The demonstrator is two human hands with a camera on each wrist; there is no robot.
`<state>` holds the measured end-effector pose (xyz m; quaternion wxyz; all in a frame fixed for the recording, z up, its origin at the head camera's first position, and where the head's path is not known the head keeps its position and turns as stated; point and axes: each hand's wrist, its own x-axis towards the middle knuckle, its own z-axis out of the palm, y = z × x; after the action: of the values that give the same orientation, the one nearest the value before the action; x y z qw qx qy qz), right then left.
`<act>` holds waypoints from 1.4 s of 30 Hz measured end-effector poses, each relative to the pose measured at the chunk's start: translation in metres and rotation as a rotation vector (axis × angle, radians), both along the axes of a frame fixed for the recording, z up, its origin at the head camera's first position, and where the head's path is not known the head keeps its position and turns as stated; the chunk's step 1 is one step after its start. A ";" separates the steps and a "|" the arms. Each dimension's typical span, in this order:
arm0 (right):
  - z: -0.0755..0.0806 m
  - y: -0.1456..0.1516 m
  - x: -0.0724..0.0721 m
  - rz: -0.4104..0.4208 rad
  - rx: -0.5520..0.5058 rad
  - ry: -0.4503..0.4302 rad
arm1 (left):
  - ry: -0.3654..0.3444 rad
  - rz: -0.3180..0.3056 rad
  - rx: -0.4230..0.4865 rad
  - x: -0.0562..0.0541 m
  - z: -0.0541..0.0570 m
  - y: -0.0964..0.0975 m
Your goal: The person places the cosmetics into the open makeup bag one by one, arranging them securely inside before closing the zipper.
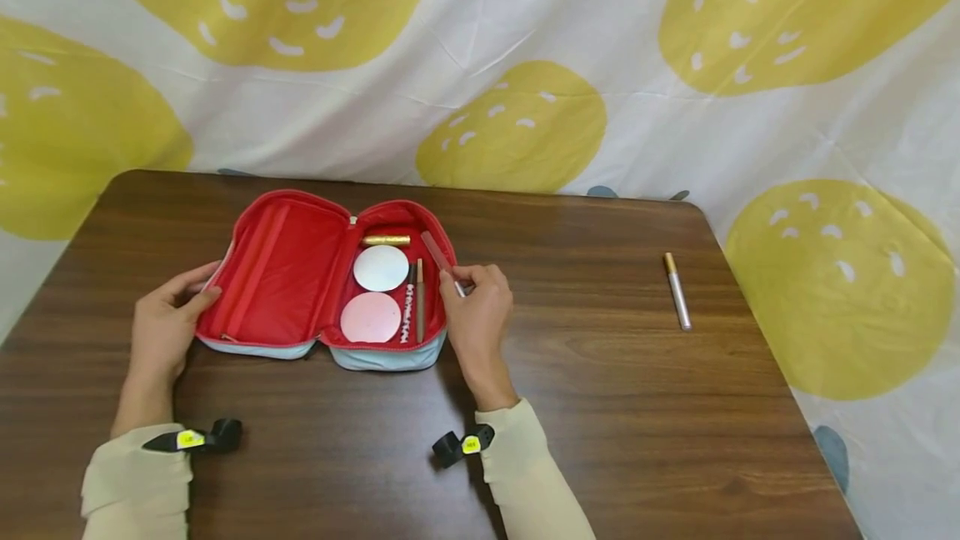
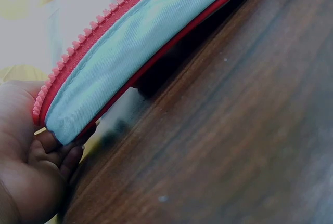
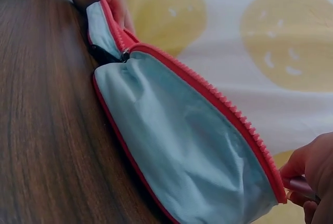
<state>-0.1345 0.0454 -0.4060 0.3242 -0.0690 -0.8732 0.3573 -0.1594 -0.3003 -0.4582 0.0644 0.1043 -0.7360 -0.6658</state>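
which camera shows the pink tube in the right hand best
The head view: it shows a long stretch of the pink tube, slanting at the rim of the open pouch, with the right hand pinching it. The right wrist view catches only a short piece; the left wrist view shows none.

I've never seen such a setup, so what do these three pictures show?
No machine here: a person works bare-handed. The wide picture comes from a head-worn camera; the other two come from small wrist cameras. On the brown table lies an open, red-lined pouch with a white disc, a pink disc, a gold tube and two slim sticks inside. The left hand grips the pouch's left edge; the right hand holds a pinkish stick at its right edge. A gold-and-silver tube lies apart, farther right.
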 end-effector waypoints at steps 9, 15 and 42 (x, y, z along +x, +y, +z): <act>-0.002 -0.003 -0.004 -0.066 0.094 0.003 | 0.012 0.003 -0.003 -0.001 0.000 0.002; -0.004 -0.004 -0.004 -0.086 0.153 0.010 | 0.002 0.003 -0.012 -0.001 0.001 0.002; -0.005 0.009 -0.009 0.006 -0.024 0.177 | -0.005 -0.005 -0.032 0.000 0.001 -0.001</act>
<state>-0.1438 0.0544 -0.4111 0.3982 -0.0385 -0.8370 0.3735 -0.1597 -0.3010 -0.4577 0.0627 0.1031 -0.7470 -0.6538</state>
